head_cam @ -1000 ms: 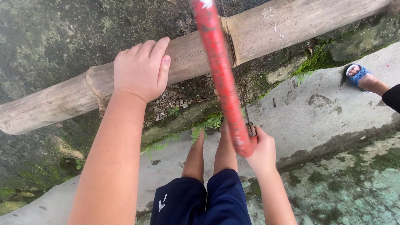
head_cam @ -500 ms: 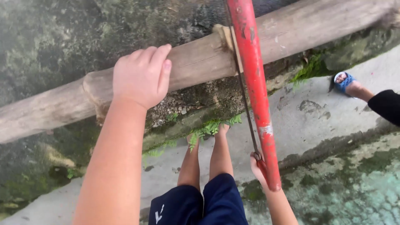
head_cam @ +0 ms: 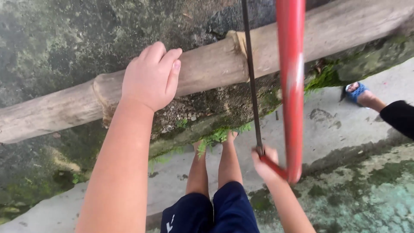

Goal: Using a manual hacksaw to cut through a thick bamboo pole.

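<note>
The left hand [head_cam: 151, 77] lies curled over the top of a thick bamboo pole [head_cam: 207, 64], fingers wrapped together and pressing it down against the mossy stone wall [head_cam: 64, 34] it rests along. The right hand [head_cam: 265, 162] is clamped on the lower end of a red-framed bow saw [head_cam: 291, 86], whose thin dark blade [head_cam: 251, 86] crosses the pole just beside a raised node, well to the right of the steadying hand. The saw stands almost upright in the view, its frame out in front of the pole and the blade against the wood. Below, the person's bare legs and dark shorts show above a concrete walkway [head_cam: 327, 129], and another person's foot in a blue sandal [head_cam: 355, 92] rests at the right edge. The main risk, as I judge it, is the pole rolling or sliding on the uneven stone under the sawing stroke, which could make the blade bind or jump out of its cut; a jump toward the left would bring it nearer the holding fingers. The bare feet directly beneath are also exposed if the cut piece drops. Compared with half a second ago, the saw has been drawn further down and toward the person, and the frame stands straighter, while the left hand has kept its place on the pole.
</note>
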